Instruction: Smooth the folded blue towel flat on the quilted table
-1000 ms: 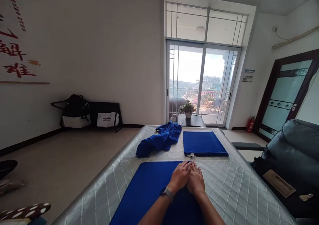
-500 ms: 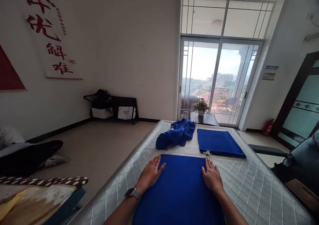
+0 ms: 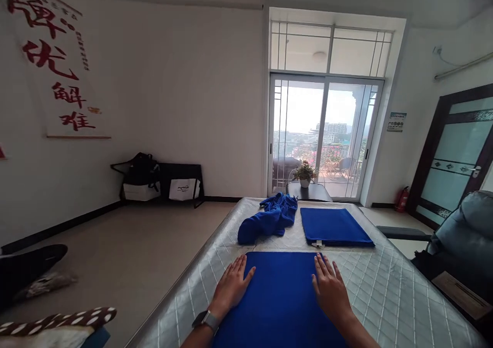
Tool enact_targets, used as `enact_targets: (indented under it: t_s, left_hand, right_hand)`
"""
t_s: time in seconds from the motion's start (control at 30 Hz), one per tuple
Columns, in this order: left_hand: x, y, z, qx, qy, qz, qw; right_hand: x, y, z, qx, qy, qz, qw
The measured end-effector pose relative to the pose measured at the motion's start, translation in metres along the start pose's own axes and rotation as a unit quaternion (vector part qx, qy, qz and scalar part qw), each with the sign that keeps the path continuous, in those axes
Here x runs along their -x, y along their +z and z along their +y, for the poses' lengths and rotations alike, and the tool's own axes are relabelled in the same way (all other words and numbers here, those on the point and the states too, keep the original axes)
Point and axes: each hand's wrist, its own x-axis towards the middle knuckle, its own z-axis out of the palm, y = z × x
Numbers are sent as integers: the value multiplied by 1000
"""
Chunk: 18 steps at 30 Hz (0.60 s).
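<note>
A flat blue folded cloth (image 3: 283,299) lies on the quilted silver mattress (image 3: 373,291) right in front of me. My left hand (image 3: 231,284) rests flat along its left edge, fingers stretched forward and thumb apart. On the opposite edge lies my right hand (image 3: 330,285), also flat, with its thumb on the cloth. Beyond them, a second blue cloth (image 3: 335,225) is folded into a neat rectangle with a white tag at its near edge. To the left of that sits a crumpled blue cloth (image 3: 269,217). The near end of the front cloth runs out of view.
Past the mattress a potted plant (image 3: 304,173) stands on a dark chair (image 3: 310,191) before the sliding glass door. A dark padded armchair (image 3: 464,230) is at the right with a cardboard box (image 3: 461,294). Bags (image 3: 141,170) rest against the far wall.
The view has tilted up and shifted, so the scene sits lower in the frame. Both hands stay on the cloth's edges; my right hand's fingers lie slightly further over the cloth.
</note>
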Motion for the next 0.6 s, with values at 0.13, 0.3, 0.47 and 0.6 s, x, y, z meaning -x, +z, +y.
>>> enact_targets:
  t_s: [0.13, 0.3, 0.47, 0.6]
  left_hand:
    - [-5, 14, -9, -4, 19, 17, 1000]
    - [-5, 13, -13, -28, 4, 46, 999]
    - [0, -3, 26, -83, 30, 86, 992]
    - [3, 14, 117, -34, 134, 42, 989]
  right_hand:
    - [22, 8, 1, -37, 56, -60, 996]
    - [29, 15, 5, -82, 78, -90, 989]
    - [29, 12, 5, -114, 83, -81, 987]
    - [28, 18, 7, -113, 82, -77, 987]
